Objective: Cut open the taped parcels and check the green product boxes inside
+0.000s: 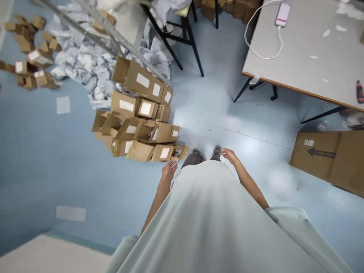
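Both of my arms hang at my sides over the blue floor point(216, 110). My left hand point(170, 169) holds nothing, its fingers apart, and appears just below the nearest of several open cardboard boxes point(164, 153); whether it touches them I cannot tell. On the other side, my right hand point(229, 155) is also bare, with its fingers loosely stretched near my shoe point(217, 150). The boxes stand in rows on the floor, many with white labels and raised flaps.
A grey table point(307, 41) at upper right carries a phone point(283, 14) on a white cable and a red-black cutter point(360, 91). Below lies a large carton point(324, 157). Crumpled white packing point(85, 57), smaller boxes point(40, 57) and a black-legged stool point(182, 38) are further off.
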Available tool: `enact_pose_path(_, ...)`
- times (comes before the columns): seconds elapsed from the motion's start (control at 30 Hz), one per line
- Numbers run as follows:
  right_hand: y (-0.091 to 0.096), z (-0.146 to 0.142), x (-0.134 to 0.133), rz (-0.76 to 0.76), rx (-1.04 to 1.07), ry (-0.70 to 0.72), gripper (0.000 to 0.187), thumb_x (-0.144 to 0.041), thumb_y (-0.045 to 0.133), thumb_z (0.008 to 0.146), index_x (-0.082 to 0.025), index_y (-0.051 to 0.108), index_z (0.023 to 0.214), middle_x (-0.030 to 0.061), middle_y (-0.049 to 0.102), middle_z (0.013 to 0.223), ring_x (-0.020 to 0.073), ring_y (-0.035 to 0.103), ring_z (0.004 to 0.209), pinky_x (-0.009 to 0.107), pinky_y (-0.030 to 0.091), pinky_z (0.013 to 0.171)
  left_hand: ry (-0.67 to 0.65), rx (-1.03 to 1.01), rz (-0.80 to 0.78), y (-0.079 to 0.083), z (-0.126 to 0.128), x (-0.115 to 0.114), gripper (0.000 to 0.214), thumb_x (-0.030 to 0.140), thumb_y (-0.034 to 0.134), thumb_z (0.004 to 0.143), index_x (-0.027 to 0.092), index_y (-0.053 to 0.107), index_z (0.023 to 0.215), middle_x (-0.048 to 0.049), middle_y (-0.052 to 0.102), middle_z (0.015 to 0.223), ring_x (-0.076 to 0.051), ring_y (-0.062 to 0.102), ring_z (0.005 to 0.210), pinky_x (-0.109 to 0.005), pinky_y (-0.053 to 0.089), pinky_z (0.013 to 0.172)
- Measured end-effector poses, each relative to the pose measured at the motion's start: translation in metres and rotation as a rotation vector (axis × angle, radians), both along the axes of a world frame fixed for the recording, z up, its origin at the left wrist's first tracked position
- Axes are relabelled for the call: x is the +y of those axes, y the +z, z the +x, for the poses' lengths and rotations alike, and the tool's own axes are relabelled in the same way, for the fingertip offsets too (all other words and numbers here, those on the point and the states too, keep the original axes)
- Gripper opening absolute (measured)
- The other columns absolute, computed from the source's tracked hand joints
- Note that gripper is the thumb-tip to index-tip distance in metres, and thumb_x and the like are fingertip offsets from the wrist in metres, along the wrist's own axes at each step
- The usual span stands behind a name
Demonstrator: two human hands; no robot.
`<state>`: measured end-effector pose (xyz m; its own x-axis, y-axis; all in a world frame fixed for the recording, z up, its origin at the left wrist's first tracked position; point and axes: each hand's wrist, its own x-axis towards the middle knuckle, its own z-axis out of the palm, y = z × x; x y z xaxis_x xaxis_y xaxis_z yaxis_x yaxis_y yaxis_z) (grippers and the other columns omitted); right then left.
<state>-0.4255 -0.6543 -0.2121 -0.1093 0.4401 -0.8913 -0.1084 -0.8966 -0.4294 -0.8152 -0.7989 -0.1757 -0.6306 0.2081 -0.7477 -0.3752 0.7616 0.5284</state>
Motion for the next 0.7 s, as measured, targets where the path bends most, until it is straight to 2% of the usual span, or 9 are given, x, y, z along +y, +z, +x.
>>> enact_pose_path(0.13, 0.018, 0.013, 0.026, 0.039, 0.017, -0.142, 0.01, -0.029, 0.082, 0.095, -0.023, 0.075, 0.098, 0.0067, 0.087, 0.1, 0.0195, 0.081, 0.088, 0.032, 0.062, 0.095, -0.141, 0.005, 0.098, 0.02, 0.004, 0.081, 0.025, 0.038, 0.068, 0.105, 0.022, 0.074, 0.123, -0.022, 0.081, 0.145, -0.031, 0.079, 0.142, -0.047, 0.067, 0.12)
enact_pose_path(0.23, 0.038, 0.019, 0.06, 0.1, 0.034, -0.253, 0.014, -0.031, 0.086, 0.093, -0.024, 0.075, 0.099, 0.0052, 0.087, 0.099, 0.0187, 0.082, 0.087, 0.032, 0.062, 0.095, -0.278, -0.02, 0.203, 0.031, 0.02, 0.157, 0.017, 0.038, 0.073, 0.101, 0.026, 0.073, 0.113, -0.0188, 0.083, 0.139, -0.034, 0.075, 0.149, -0.053, 0.063, 0.127)
enact_pose_path(0.3, 0.054, 0.025, 0.086, 0.153, 0.041, -0.321, 0.018, -0.033, 0.089, 0.092, -0.024, 0.076, 0.101, 0.0048, 0.088, 0.101, 0.0183, 0.082, 0.087, 0.033, 0.062, 0.096, -0.384, -0.067, 0.278, 0.035, 0.042, 0.215, 0.015, 0.038, 0.078, 0.097, 0.027, 0.071, 0.105, -0.0172, 0.085, 0.133, -0.035, 0.075, 0.149, -0.058, 0.061, 0.129)
enact_pose_path(0.4, 0.084, 0.042, 0.124, 0.232, 0.04, -0.405, 0.025, -0.036, 0.093, 0.087, -0.024, 0.079, 0.104, 0.0055, 0.089, 0.105, 0.0192, 0.084, 0.089, 0.035, 0.062, 0.099, -0.569, -0.186, 0.388, 0.04, 0.098, 0.305, 0.023, 0.041, 0.087, 0.091, 0.027, 0.069, 0.095, -0.0163, 0.086, 0.127, -0.036, 0.077, 0.145, -0.058, 0.059, 0.131)
enact_pose_path(0.5, 0.118, 0.072, 0.147, 0.317, 0.02, -0.507, 0.035, -0.044, 0.096, 0.084, -0.025, 0.083, 0.11, 0.0073, 0.091, 0.114, 0.022, 0.086, 0.099, 0.038, 0.062, 0.105, -0.774, -0.323, 0.476, 0.053, 0.17, 0.386, 0.033, 0.048, 0.095, 0.084, 0.027, 0.071, 0.092, -0.016, 0.087, 0.124, -0.037, 0.079, 0.141, -0.055, 0.059, 0.131)
enact_pose_path(0.6, 0.151, 0.103, 0.152, 0.42, -0.021, -0.646, 0.047, -0.056, 0.098, 0.082, -0.028, 0.085, 0.118, 0.0102, 0.09, 0.126, 0.027, 0.087, 0.113, 0.043, 0.061, 0.111, -0.984, -0.434, 0.535, 0.075, 0.241, 0.451, 0.044, 0.059, 0.1, 0.078, 0.027, 0.074, 0.094, -0.0161, 0.087, 0.126, -0.037, 0.08, 0.139, -0.053, 0.06, 0.128)
enact_pose_path(0.7, 0.172, 0.128, 0.146, 0.501, -0.074, -0.807, 0.058, -0.064, 0.099, 0.079, -0.03, 0.086, 0.125, 0.0131, 0.088, 0.134, 0.0311, 0.085, 0.122, 0.047, 0.061, 0.114, -1.18, -0.508, 0.563, 0.097, 0.301, 0.502, 0.054, 0.067, 0.102, 0.069, 0.027, 0.076, 0.095, -0.0169, 0.087, 0.129, -0.038, 0.079, 0.139, -0.053, 0.06, 0.126)
